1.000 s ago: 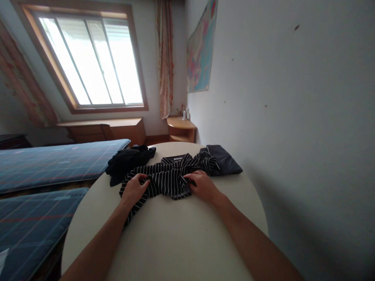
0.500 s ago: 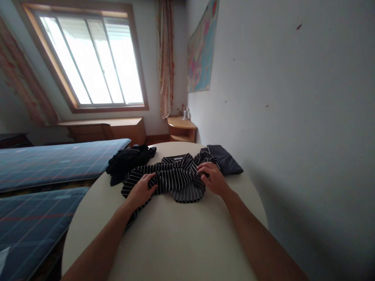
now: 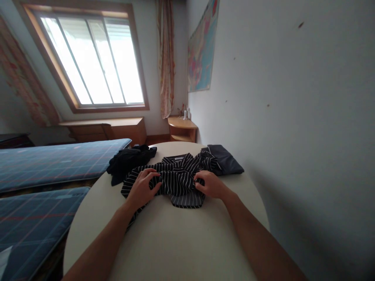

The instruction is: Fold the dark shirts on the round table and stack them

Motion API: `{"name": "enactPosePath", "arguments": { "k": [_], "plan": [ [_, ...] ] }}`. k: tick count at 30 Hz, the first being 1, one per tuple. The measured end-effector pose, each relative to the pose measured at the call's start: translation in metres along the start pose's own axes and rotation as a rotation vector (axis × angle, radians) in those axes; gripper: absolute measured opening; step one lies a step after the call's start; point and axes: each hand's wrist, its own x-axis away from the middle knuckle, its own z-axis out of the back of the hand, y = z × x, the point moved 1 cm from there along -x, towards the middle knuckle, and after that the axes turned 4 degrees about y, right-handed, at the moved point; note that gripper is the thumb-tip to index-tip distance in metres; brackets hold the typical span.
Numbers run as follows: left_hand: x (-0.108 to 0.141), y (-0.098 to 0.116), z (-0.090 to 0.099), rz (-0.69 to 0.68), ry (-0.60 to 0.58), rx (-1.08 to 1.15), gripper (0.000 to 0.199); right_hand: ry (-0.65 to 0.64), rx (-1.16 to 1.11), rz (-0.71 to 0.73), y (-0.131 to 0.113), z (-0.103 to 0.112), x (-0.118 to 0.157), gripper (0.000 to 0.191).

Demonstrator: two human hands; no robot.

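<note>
A black shirt with white stripes lies bunched across the round table, its collar at the far side. A paler grey, striped flap of it shows at the near edge. My left hand grips the left part of the shirt, fingers curled over the cloth and thumb nearer me. On the right part, my right hand has the fabric between bent fingers and thumb. A sleeve trails toward me beneath my left wrist, partly hidden.
Dark crumpled clothing lies at the table's far left. A folded dark grey garment is at the far right. The pale round table stands beside a wall. Blue plaid mattresses are to the left.
My right hand has moved slightly left and toward me, onto the shirt's right part. My left hand has shifted slightly right. The cloth between them looks more spread, its near flap slightly lower.
</note>
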Motion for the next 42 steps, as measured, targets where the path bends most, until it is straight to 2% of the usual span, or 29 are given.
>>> {"name": "enactPosePath", "arguments": {
  "k": [3,5,8,12,14,18,23,27,31,34,37,42],
  "plan": [
    [0.003,0.018,-0.002,-0.193,-0.162,0.066,0.033,-0.018,-0.026,-0.037,0.005,-0.001,0.000,0.014],
    [0.003,0.024,-0.006,-0.237,-0.235,0.071,0.025,-0.025,-0.043,-0.043,0.007,0.000,0.000,0.015],
    [0.002,0.024,-0.008,-0.204,-0.220,0.129,0.006,-0.028,-0.053,-0.049,0.007,0.001,0.000,0.015],
    [-0.001,0.017,-0.001,-0.105,-0.120,0.269,0.012,-0.035,-0.097,-0.049,0.005,0.004,0.001,0.013],
    [0.000,0.016,0.003,-0.092,-0.114,0.307,0.012,-0.027,-0.135,-0.040,0.004,0.007,0.002,0.014],
    [0.002,0.022,0.007,-0.153,-0.233,0.348,0.010,-0.027,-0.202,0.061,0.002,0.010,0.002,0.010],
    [0.005,0.031,0.002,-0.191,-0.385,0.296,0.013,-0.101,-0.095,0.159,-0.011,0.009,0.000,0.028],
    [0.007,0.028,-0.005,-0.174,-0.421,0.270,0.013,-0.146,-0.011,0.202,-0.033,-0.002,-0.002,0.020],
    [0.010,0.022,-0.009,-0.171,-0.418,0.282,0.020,-0.237,0.039,0.265,-0.047,-0.022,-0.003,0.037],
    [0.010,0.019,-0.009,-0.171,-0.416,0.296,0.025,-0.267,0.122,0.252,-0.045,-0.032,-0.003,0.019],
    [0.010,0.017,-0.008,-0.165,-0.427,0.286,0.035,-0.232,0.176,0.206,-0.035,-0.030,-0.005,0.007],
    [0.009,0.012,-0.004,-0.153,-0.376,0.230,0.063,-0.016,0.206,-0.021,-0.006,-0.011,-0.006,0.012]
  ]
}}
